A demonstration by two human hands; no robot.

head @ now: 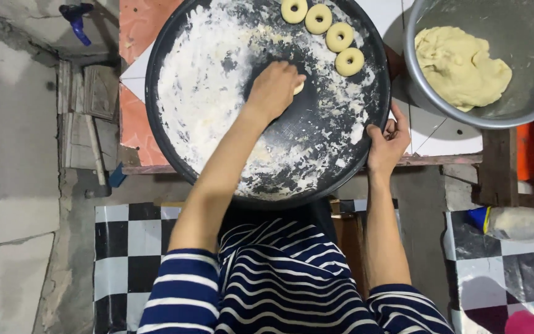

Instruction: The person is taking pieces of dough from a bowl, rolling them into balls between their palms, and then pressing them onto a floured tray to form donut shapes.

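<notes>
A large round black tray (174,154) dusted with white flour lies in front of me. My left hand (274,86) rests palm down in its middle, pressed over a small piece of pale dough (298,88) that peeks out at the fingers. My right hand (388,143) grips the tray's right rim. Several ring-shaped dough pieces (340,37) lie in a curved row along the tray's far right edge.
A metal bowl (415,68) at the upper right holds a big lump of dough (461,67). The tray sits on a tiled counter (140,37) with a wooden edge. Black-and-white checkered floor (128,247) lies below. A blue object (76,18) hangs at the upper left.
</notes>
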